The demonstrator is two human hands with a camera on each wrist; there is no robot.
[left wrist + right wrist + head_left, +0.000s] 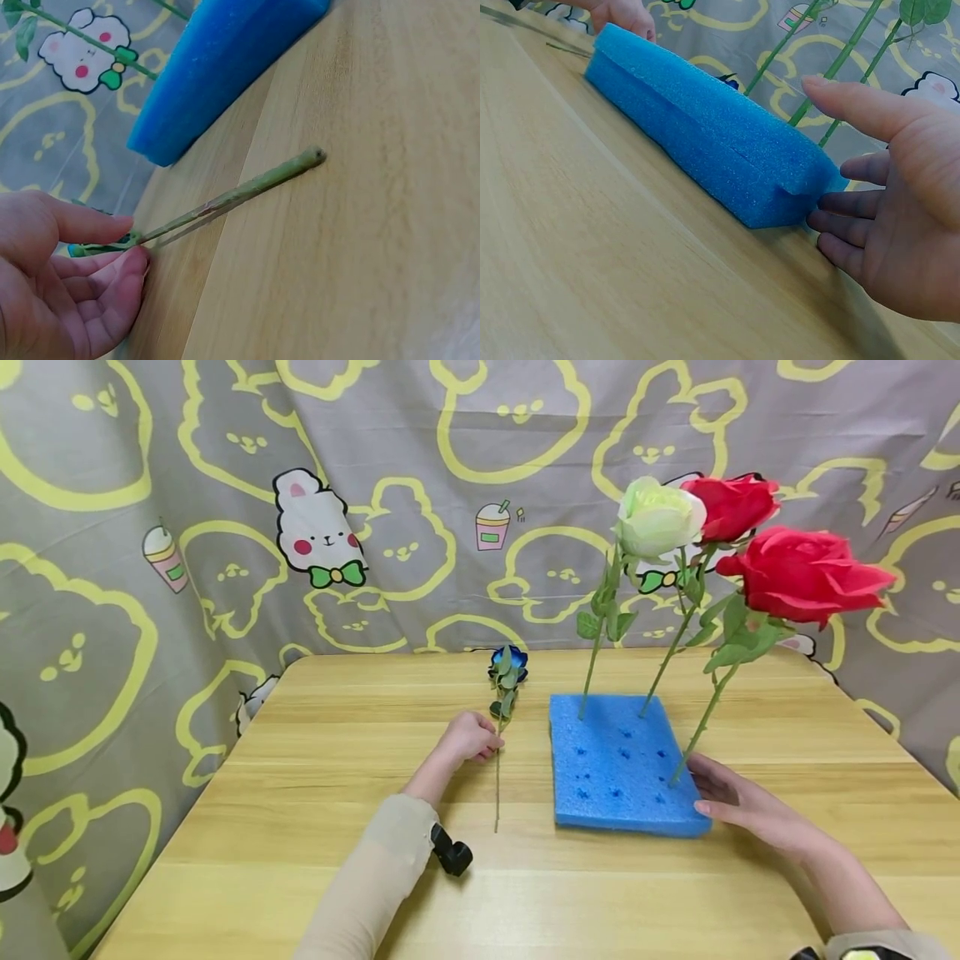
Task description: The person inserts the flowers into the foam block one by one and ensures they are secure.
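Note:
My left hand (468,737) pinches the thin stem of a blue rose (514,658) between thumb and fingers. The rose lies along the table, bloom at the far end and cut stem end (311,156) toward me. To its right is a blue foam block (600,814) with small slits in its top. Beside the block's right edge, my right hand (738,802) has its thumb and fingers spread loosely, fingertips right at the foam's side. A pale green-white rose (656,518) and two red roses, a front one (810,577) and a rear one (731,508), stand in the block.
The wooden table (300,810) extends to a patterned grey curtain (420,435) at the back and sides. The front red rose leans right, above my right hand. A black wrist device (452,852) sits on the left sleeve.

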